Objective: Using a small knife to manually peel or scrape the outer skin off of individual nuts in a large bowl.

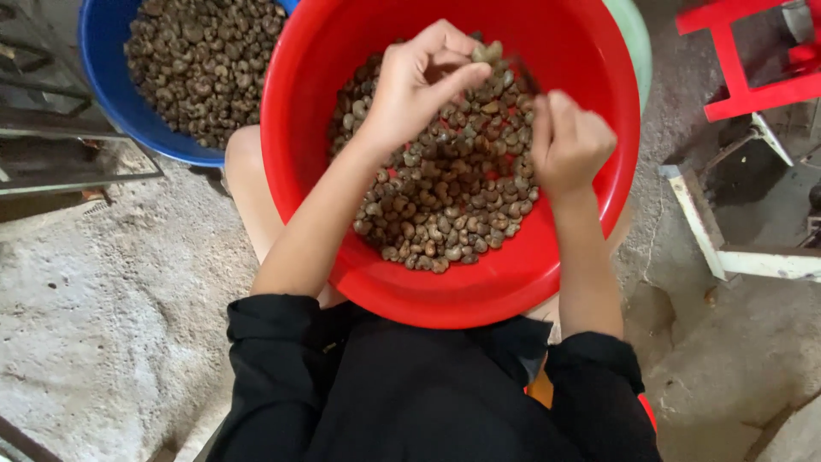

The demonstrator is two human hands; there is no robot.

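A red plastic basin (410,282) rests on my lap, holding a heap of brown cashew nuts in shell (445,205). My left hand (419,81) hovers over the heap and pinches one nut (487,53) between thumb and fingers. My right hand (569,141) is closed in a fist just to the right of it, over the nuts near the basin's right wall; a thin dark tool (523,77) seems to stick out of it toward the held nut.
A blue basin (111,85) full of similar nuts stands at the upper left on the rough concrete floor (103,308). Red stool legs (735,68) and a white frame (710,231) stand at the right. A metal frame (51,162) lies at the left.
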